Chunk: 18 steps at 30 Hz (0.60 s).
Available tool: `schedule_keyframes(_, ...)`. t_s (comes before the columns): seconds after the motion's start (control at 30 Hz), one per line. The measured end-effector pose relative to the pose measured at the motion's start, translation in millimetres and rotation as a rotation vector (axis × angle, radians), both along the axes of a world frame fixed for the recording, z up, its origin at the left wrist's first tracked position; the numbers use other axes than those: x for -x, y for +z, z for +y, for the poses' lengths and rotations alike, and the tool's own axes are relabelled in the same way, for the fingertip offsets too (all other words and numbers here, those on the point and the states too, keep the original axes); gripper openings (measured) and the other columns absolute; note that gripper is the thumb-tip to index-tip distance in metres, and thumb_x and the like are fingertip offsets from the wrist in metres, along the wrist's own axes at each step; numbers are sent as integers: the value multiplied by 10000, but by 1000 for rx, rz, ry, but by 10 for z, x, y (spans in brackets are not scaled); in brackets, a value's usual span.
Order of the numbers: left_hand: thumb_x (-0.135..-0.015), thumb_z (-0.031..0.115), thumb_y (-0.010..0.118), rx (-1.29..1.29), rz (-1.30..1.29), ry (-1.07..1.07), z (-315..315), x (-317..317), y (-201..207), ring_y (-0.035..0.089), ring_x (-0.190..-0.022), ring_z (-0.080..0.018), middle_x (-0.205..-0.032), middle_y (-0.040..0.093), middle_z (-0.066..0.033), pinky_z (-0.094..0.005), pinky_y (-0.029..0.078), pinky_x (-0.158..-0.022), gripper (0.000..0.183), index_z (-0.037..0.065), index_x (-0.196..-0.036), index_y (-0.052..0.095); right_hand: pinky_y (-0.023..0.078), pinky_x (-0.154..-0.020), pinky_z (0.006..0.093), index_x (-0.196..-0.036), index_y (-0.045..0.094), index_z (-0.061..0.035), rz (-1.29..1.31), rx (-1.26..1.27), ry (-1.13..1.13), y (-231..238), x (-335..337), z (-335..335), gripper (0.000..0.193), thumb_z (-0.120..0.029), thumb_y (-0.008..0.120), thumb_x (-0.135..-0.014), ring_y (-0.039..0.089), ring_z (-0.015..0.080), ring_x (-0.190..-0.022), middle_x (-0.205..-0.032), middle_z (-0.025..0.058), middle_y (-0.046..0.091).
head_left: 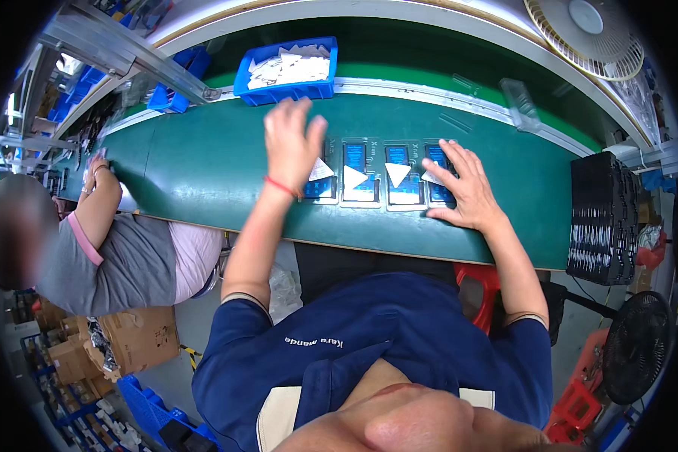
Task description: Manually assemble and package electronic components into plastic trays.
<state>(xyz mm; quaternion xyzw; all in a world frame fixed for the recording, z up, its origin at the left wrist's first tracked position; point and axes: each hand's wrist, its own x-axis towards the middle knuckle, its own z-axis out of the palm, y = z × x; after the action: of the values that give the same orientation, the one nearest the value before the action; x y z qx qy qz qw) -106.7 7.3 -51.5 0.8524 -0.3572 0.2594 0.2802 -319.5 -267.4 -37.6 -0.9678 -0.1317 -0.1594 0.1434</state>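
On the green worktop (211, 181) a row of flat clear packs with blue, phone-shaped contents lies in front of me. White triangular paper pieces (398, 175) rest on them. Two middle packs, one with a blue front (355, 156) and its neighbour (407, 193), are in plain sight. My left hand (290, 145) is raised with fingers apart, over the left end of the row and just short of a blue bin (285, 93) of white paper pieces; I see nothing in it. My right hand (467, 188) spreads its fingers over the rightmost pack and partly hides it and its white piece.
At the right end stands a tall stack of black trays (603, 218). Clear plastic pieces (520, 105) lie at the far rail, below a white fan (587, 34). A co-worker (128, 256) sits at the left. A black fan (638, 348) stands at the lower right.
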Motion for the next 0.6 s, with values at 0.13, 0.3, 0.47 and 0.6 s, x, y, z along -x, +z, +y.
schedule_keyframes(0.13, -797, 467, 662, -276, 254, 95, -124, 993, 11, 381, -1182, -408, -1277, 445, -229, -502, 313, -980, 582, 130, -1259, 552, 159, -1111, 591, -1372, 467, -334, 257, 105, 43, -72, -43, 124, 734, -663, 610, -732, 214, 416, -1387, -1502, 182, 261)
schedule_keyframes(0.3, -763, 521, 673, -356, 279, 271, 268, 791, -193, 352, -1228, -424, -1333, 408, -227, -560, 247, -1018, 657, 179, -1304, 525, 116, -1100, 632, -1412, 399, -348, 215, 85, 77, -257, -450, 722, 671, -604, 559, -813, 174, 433, -1397, -1509, 195, 243)
schedule_keyframes(0.47, -758, 423, 699, -333, 195, 325, 1336, 55, -275, 401, -1187, -410, -1291, 459, -218, -506, 312, -1014, 573, 168, -1256, 573, 85, -1087, 650, -1421, 390, -304, 156, -3, 163, -382, -1180, 1723, 650, -599, 502, -853, 168, 452, -1393, -1494, 219, 266)
schedule_keyframes(0.6, -803, 451, 674, -375, 209, 407, 2166, -544, -367, 416, -1202, -389, -1317, 471, -202, -474, 316, -1031, 544, 198, -1273, 570, 98, -1100, 624, -1433, 372, -235, 66, -186, 236, -439, -1656, 2388, 686, -585, 504, -858, 204, 460, -1377, -1482, 251, 265)
